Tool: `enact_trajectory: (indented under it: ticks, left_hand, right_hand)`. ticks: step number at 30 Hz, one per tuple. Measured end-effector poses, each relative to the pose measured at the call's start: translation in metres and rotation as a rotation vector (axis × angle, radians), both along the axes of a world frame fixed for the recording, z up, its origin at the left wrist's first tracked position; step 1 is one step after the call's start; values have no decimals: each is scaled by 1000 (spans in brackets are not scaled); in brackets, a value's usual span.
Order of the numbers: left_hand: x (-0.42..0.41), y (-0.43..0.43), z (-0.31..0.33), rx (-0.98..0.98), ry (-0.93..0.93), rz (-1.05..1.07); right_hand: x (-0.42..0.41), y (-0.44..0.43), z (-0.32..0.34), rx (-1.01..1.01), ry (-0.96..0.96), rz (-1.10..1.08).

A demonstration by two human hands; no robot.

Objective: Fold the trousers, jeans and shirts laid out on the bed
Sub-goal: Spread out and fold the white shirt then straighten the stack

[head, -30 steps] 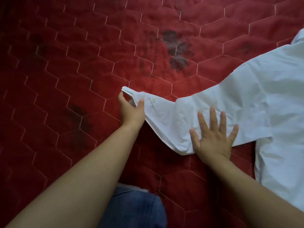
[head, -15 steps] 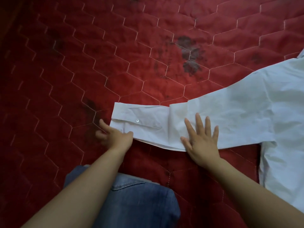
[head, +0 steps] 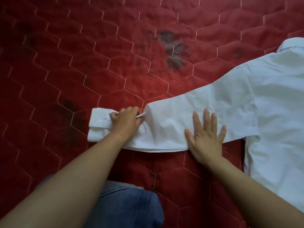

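Observation:
A white long-sleeved shirt (head: 271, 99) lies flat on the red quilted bed cover (head: 82, 55), its body at the right and its collar at the right edge. One sleeve (head: 172, 119) stretches left across the middle. My left hand (head: 126, 120) sits on the sleeve near the cuff (head: 98, 122), fingers curled and pinching a fold of the white cloth. My right hand (head: 205, 139) lies flat on the sleeve's lower edge farther right, fingers spread and straight, pressing it down.
Blue jeans (head: 125, 206) show at the bottom centre, between my forearms. The quilt has hexagon stitching and dark flower prints (head: 172, 50) above the sleeve. Red cover fills the left and top of the view.
My left hand laid the lifted cuff down flat, then moved right onto the sleeve and pinched the cloth there. My right hand stays pressed on the sleeve.

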State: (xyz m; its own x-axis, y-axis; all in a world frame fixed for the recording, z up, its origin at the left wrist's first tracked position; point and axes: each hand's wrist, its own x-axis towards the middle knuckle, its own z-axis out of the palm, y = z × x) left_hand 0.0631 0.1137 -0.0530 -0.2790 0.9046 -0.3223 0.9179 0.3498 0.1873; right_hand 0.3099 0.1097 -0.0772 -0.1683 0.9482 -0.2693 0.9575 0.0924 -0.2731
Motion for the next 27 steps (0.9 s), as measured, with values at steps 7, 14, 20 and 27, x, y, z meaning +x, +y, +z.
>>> enact_trajectory:
  ticks: [7, 14, 20, 27]
  left_hand:
    - [3, -24, 11, 112, 54, 205]
    - [135, -31, 19, -4, -164, -314]
    - [214, -49, 27, 108, -368, -137]
    - [301, -83, 27, 95, -460, 77]
  right_hand:
    - [3, 3, 15, -24, 243, 112]
    - [91, 4, 33, 99, 441, -191]
    - [196, -16, 54, 274, 539, -315]
    - [301, -67, 49, 116, 97, -444]
